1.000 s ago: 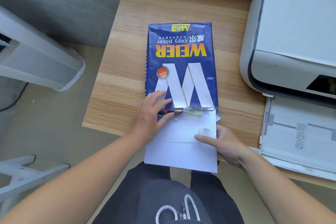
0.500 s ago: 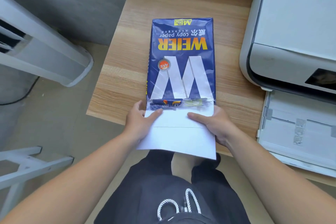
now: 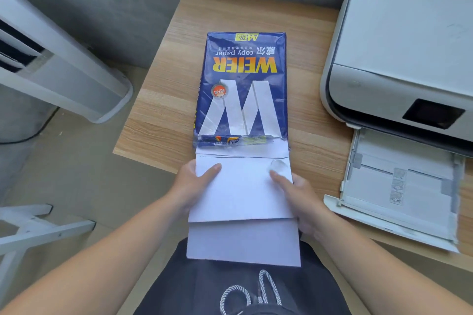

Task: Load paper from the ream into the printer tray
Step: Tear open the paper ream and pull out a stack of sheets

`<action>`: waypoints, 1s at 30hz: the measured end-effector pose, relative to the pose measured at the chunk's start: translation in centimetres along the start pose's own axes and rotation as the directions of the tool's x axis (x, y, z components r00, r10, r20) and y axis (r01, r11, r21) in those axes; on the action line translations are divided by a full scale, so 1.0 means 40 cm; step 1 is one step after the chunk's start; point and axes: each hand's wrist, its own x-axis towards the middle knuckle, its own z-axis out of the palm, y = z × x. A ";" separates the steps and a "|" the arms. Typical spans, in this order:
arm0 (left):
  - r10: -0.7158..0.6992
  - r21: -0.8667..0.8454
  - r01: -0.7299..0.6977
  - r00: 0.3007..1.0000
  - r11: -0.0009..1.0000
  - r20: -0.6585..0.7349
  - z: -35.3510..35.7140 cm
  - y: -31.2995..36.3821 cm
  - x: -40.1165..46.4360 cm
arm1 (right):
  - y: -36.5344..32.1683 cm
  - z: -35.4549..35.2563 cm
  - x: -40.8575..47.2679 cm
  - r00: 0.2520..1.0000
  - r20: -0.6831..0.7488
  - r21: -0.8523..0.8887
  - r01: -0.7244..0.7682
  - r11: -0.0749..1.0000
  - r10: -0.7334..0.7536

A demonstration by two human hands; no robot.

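The stack of paper (image 3: 243, 192) is white and sticks out of the open end of the blue ream (image 3: 243, 87), hanging past the edge of the wooden table (image 3: 163, 120) over my lap. I think the sheets are light one by one but heavy as a bunch. They are floppy and slide on each other easily; I can see the top bunch sits a step back from the sheets under it. So I think the best place to hold is both long sides at once, thumbs on top, fingers below, so the bunch stays flat and square. My left hand (image 3: 194, 184) pinches the left side, thumb lying on the top sheet, fingers tucked under where I cannot see them. My right hand (image 3: 297, 192) pinches the right side the same way, thumb flat on top. Both hands are closed on the paper, not spread wide. The blue wrap looks torn and crinkly at its mouth. Off to my right, the printer (image 3: 399, 41) sits on the table, and its tray (image 3: 399, 192) is pulled out and waiting.
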 end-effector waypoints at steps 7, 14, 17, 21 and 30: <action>0.076 0.018 -0.074 0.987 0.997 -0.139 0.062 -0.057 -0.107 | 0.001 -0.066 -0.049 0.989 0.079 -0.161 0.135 0.978 -0.123; 0.043 0.062 -0.032 0.980 0.998 -0.193 0.080 -0.070 -0.168 | -0.001 -0.100 -0.079 0.983 0.122 -0.231 0.162 0.959 -0.136; 0.059 0.081 -0.046 0.984 0.996 -0.168 0.063 -0.038 -0.160 | 0.000 -0.086 -0.062 0.982 0.127 -0.243 0.168 0.955 -0.140; 0.050 0.090 -0.037 0.988 0.995 -0.143 0.042 -0.007 -0.154 | 0.018 -0.071 -0.051 0.987 0.116 -0.219 0.133 0.967 -0.109; -0.090 0.132 0.096 0.994 0.987 -0.054 0.027 -0.005 -0.160 | 0.001 -0.081 -0.026 0.994 0.092 -0.062 -0.051 0.997 0.057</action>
